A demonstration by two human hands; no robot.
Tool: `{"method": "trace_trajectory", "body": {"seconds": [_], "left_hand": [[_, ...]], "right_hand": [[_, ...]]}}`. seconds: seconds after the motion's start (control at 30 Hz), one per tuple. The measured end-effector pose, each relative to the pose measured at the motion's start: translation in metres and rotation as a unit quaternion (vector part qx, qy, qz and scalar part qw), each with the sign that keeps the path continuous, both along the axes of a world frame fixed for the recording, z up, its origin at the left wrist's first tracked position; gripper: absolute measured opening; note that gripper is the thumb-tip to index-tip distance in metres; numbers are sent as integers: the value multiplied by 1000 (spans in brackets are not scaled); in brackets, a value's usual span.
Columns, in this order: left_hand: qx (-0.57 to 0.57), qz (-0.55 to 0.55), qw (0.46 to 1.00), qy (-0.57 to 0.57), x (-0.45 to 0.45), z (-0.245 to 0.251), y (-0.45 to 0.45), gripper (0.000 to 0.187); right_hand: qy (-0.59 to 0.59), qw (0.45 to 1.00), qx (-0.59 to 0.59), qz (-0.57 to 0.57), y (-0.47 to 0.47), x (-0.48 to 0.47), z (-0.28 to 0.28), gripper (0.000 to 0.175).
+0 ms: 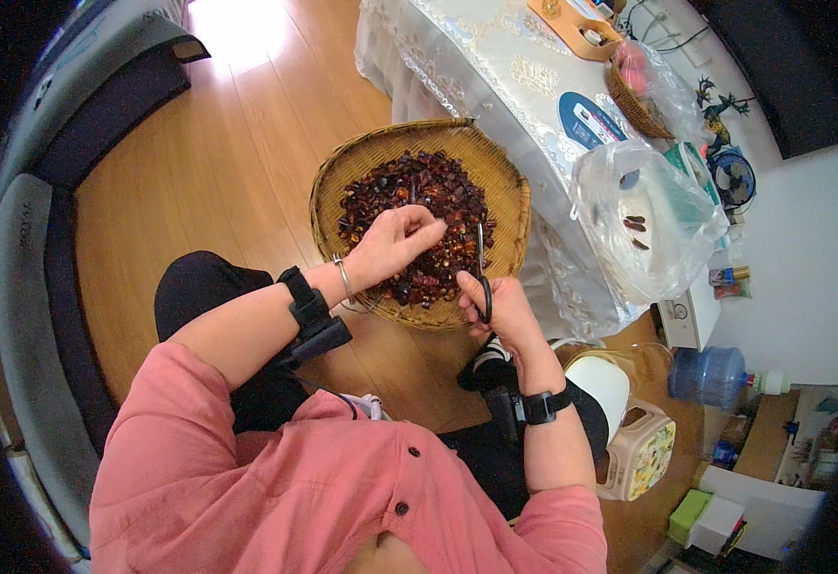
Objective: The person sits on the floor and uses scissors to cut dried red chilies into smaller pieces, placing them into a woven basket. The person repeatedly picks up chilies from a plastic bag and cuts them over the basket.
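A round woven bamboo tray (509, 186) stands low before me, bearing a heap of cut dried red chili pieces (412, 183) with pale seeds among them. My left hand (401, 240) is over the heap, fingers curled and thumb near the forefinger; whether something small is between them is hidden. At the tray's near right rim, my right hand (501, 308) grips scissors (486, 298) by the black handles. Their metal blades point away from me over the chili pieces and look closed. On the table at right, a clear plastic bag (605, 194) has several whole dried chilies (634, 224) in or on it.
A lace-covered table (491, 43) borders the tray's right side. On it are a wicker basket (631, 100), an orange tray (570, 29) and a small fan (735, 176). A plastic stool (638, 452) and a blue water bottle (706, 377) stand lower right. A grey sofa (24, 287) lines the left.
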State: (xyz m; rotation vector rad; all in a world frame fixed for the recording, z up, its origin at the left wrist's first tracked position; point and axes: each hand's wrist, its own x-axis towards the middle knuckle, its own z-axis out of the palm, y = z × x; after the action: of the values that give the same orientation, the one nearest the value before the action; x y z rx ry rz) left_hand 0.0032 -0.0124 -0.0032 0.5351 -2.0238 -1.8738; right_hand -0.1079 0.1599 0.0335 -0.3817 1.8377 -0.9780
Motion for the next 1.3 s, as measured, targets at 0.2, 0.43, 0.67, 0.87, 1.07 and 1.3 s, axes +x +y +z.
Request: {"method": "trace_trajectory", "body": {"seconds": [0.2, 0.43, 0.67, 0.87, 1.07, 1.3], "left_hand": [[-182, -12, 982, -55, 6, 3, -5, 33], [-412, -150, 872, -217, 15, -4, 12, 25], [-295, -110, 933, -174, 10, -11, 6, 25], [-147, -126, 976, -96, 7, 2, -7, 18], [-65, -191, 977, -66, 9, 8, -2, 19], [-63, -199, 972, -103, 8, 6, -6, 21]], "right_hand": [[-15, 1000, -13, -16, 3, -1, 3, 46], [-13, 1000, -13, -10, 4, -1, 4, 46], [3, 1000, 16, 23, 5, 0, 1, 49], [60, 988, 49, 137, 5, 7, -7, 59], [60, 987, 9, 149, -2, 11, -14, 56], [17, 992, 31, 120, -4, 11, -15, 55]]}}
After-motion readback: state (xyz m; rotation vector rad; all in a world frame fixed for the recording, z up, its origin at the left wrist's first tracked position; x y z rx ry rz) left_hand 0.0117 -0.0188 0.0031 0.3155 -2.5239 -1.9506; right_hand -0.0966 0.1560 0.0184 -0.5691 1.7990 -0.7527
